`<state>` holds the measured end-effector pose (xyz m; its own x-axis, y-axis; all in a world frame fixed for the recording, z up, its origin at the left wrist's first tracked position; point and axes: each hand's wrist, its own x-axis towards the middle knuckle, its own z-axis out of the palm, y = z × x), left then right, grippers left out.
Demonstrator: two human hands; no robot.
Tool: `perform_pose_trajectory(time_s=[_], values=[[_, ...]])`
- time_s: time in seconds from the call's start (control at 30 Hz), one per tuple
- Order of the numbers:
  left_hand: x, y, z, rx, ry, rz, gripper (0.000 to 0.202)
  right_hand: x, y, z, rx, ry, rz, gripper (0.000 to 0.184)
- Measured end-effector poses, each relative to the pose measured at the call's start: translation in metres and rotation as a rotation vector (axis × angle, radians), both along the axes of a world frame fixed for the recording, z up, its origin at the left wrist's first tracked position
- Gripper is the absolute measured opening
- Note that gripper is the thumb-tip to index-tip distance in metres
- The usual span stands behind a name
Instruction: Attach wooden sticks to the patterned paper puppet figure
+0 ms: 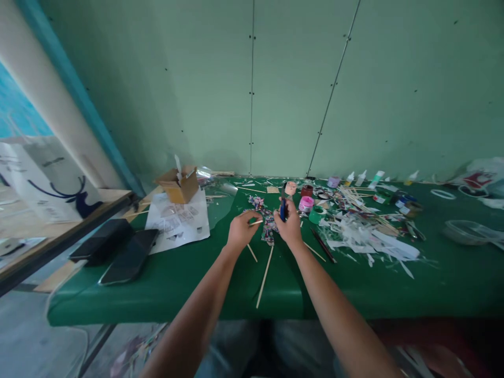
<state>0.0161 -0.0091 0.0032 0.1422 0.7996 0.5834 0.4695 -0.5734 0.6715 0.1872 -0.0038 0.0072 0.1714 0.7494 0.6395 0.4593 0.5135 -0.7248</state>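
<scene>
My left hand (242,231) pinches a thin wooden stick (255,222) that points to the right. In my right hand (289,223) is a blue-handled tool (282,209), held upright; its exact kind is hard to make out. Between and under the hands lies a multicoloured patterned figure (269,230), partly covered by them. One long wooden stick (264,278) runs from its lower end towards the table's front edge. Shorter sticks lie on both sides, one (252,253) near my left wrist and another (315,252) beside my right forearm.
Paint jars, including a pink one (306,203), stand right of my hands. Beyond them spreads a pile of white paper scraps (358,236). Small bottles (361,178) line the back. At left are a cardboard box (179,186), a printed sheet (197,223) and a black phone (129,257).
</scene>
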Motion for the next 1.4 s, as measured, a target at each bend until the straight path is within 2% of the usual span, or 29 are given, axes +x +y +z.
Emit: perform_pose_trajectory(time_s=[0.07,0.13,0.23,0.33,0.4,0.5,0.67,0.8,0.97,1.13,1.4], values=[[0.006,0.004,0.0,-0.001,-0.116,-0.05,0.005,0.003,-0.002,-0.005,0.009,-0.019,0.043,0.044],[0.011,0.011,0.003,-0.027,-0.195,-0.077,0.008,0.004,-0.003,-0.008,-0.014,-0.031,0.072,0.045],[0.017,0.023,0.013,-0.068,-0.171,-0.065,0.012,0.002,-0.002,-0.009,-0.05,-0.03,0.108,0.044],[0.023,0.033,0.019,-0.04,-0.138,-0.075,0.011,-0.003,0.0,-0.007,-0.062,0.036,0.163,0.038],[0.027,0.035,0.017,0.025,-0.173,-0.104,0.009,-0.005,0.0,-0.005,-0.076,0.157,0.177,0.038],[0.03,0.028,0.008,0.09,-0.239,-0.111,0.01,-0.007,0.0,-0.002,-0.156,0.363,0.212,0.047],[0.027,0.012,0.0,0.111,-0.1,-0.018,0.013,-0.007,0.001,-0.003,-0.299,0.608,0.363,0.051],[0.026,0.009,0.0,0.13,0.004,0.072,0.015,-0.006,0.003,-0.005,-0.314,0.612,0.35,0.05],[0.025,0.009,0.001,0.128,0.019,0.146,0.015,-0.006,0.001,-0.003,-0.34,0.623,0.366,0.05],[0.021,0.011,0.0,0.111,-0.008,0.104,0.015,-0.006,-0.002,-0.002,-0.362,0.639,0.426,0.052],[0.018,0.018,-0.001,0.091,-0.005,0.085,0.02,-0.007,-0.006,0.002,-0.41,0.663,0.44,0.054]])
